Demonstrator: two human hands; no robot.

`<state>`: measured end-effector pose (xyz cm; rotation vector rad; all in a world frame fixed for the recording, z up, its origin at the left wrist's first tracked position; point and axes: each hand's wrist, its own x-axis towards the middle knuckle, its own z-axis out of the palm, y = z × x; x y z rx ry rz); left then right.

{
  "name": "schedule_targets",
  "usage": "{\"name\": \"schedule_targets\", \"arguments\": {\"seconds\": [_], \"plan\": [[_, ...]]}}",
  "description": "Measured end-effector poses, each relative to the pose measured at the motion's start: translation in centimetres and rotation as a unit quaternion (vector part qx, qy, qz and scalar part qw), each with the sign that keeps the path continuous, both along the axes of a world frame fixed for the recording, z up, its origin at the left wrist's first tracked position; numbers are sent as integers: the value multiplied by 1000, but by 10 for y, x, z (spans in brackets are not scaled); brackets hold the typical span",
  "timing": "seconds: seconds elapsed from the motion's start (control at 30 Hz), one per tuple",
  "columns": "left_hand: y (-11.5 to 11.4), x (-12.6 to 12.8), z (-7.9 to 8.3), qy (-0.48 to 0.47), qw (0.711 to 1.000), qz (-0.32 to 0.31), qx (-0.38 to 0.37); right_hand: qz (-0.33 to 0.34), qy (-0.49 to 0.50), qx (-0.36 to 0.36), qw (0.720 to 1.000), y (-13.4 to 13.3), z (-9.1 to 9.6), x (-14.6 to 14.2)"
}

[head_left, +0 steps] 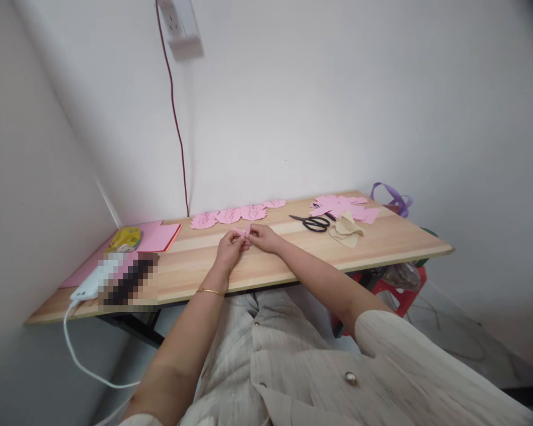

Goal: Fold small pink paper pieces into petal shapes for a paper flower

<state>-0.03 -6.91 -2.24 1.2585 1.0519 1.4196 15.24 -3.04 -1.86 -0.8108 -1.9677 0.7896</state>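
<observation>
My left hand [229, 247] and my right hand [263, 236] meet over the middle of the wooden table [293, 248]. Both pinch a small folded pink paper piece [241, 232] between their fingertips, just above the tabletop. A gold bangle sits on my left wrist. Behind my hands a row of several folded pink paper shapes [237, 215] lies along the wall edge.
Black scissors [313, 222] lie right of my hands, next to a beige paper scrap [347, 231] and a pile of pink paper cut-offs [340, 207]. Pink sheets [157, 236], a yellow object [125, 238] and a white charger with cable [86, 289] occupy the left end. A red stool [400, 290] stands under the table's right side.
</observation>
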Motion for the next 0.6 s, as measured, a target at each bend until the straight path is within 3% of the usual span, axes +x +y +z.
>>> {"name": "schedule_targets", "arguments": {"seconds": [0.37,0.5,0.6], "plan": [[-1,-1,2,-15,1000,5,-26,23,-15,21,999,2,-5,-1],[0,-2,1,-21,999,23,9,32,-23,25,999,0,0,-1],[2,-3,0,-39,996,71,44,32,-39,28,998,-3,3,-2]]}}
